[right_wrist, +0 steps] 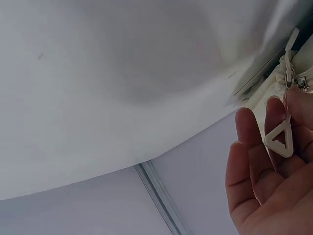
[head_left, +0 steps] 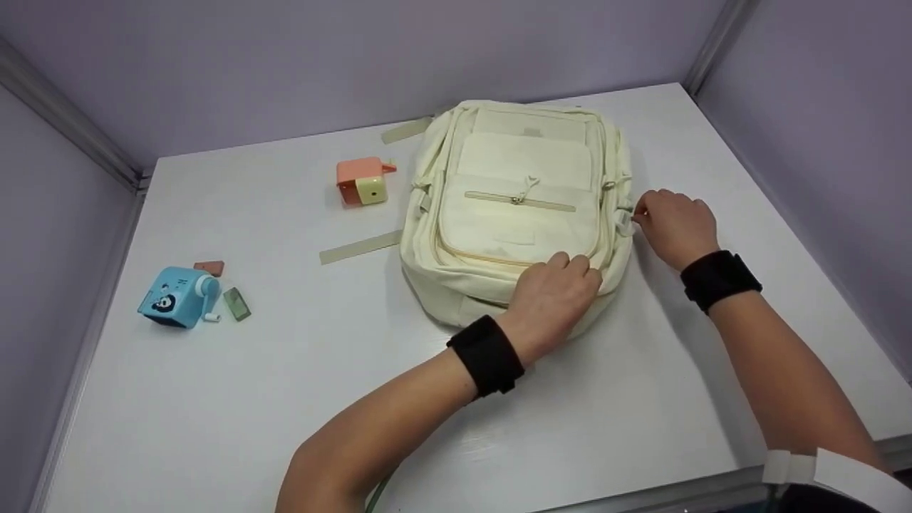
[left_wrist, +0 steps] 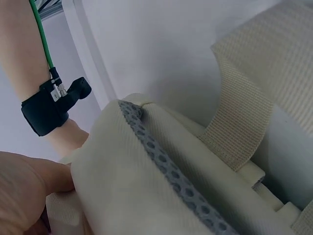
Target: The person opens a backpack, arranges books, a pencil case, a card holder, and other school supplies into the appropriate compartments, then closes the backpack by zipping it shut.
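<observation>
A cream backpack (head_left: pixel 524 231) lies on its back on the white table, front pocket facing up. My left hand (head_left: pixel 552 303) grips its lower right edge, the fingers bent over the fabric. In the left wrist view the thumb presses against the cream cloth beside a grey mesh trim (left_wrist: pixel 168 169). At the bag's right side my right hand (head_left: pixel 677 224) pinches a zipper pull. The right wrist view shows the pull's pale triangular end (right_wrist: pixel 281 151) hanging in front of the curled fingers. Part of the zip is hidden by the bag's folds.
An orange and yellow pencil sharpener (head_left: pixel 362 182) stands left of the bag, near two loose straps (head_left: pixel 360 247). Farther left are a blue crank sharpener (head_left: pixel 178 296), a reddish block (head_left: pixel 209 268) and a green block (head_left: pixel 236 304). Purple walls (head_left: pixel 356 64) border the table.
</observation>
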The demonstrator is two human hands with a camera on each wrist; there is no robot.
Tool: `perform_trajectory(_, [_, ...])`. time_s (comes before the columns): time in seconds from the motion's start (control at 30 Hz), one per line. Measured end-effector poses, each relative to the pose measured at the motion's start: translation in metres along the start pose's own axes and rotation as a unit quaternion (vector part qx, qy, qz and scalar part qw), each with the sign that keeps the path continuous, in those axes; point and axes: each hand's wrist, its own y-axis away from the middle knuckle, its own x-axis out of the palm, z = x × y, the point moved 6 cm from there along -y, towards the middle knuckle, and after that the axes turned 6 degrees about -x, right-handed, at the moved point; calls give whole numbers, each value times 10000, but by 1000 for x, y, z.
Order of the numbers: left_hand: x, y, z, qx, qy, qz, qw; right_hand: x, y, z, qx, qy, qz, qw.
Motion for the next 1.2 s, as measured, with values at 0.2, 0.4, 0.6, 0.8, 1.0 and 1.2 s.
perform_trajectory(0.2, [2, 2, 2, 47, 148, -232, 9996, 0, 0, 0, 88, -291, 16, 9995])
perform_trajectory(0.4, [9, 1, -4, -16, -54, -240, 9997, 6, 1, -2, 235, -610, 286, 9974])
perform_trajectory(0.6, [16, -5, -15, -86, -63, -40, 9999, 12, -3, -6, 205, -539, 332, 9978])
perform_trajectory(0.8, [17, -13, -26, -51, -59, -212, 9997, 12, -5, -12, 228, -492, 159, 9984])
perform_trajectory(1.0, [11, -12, -16, -2, 725, 586, 9956, 0, -3, -11, 267, -459, -136, 9985])
perform_trajectory(1.2, [-4, -29, 17, -56, 1108, 1132, 9874, -19, -25, 9, -313, -273, -905, 9950])
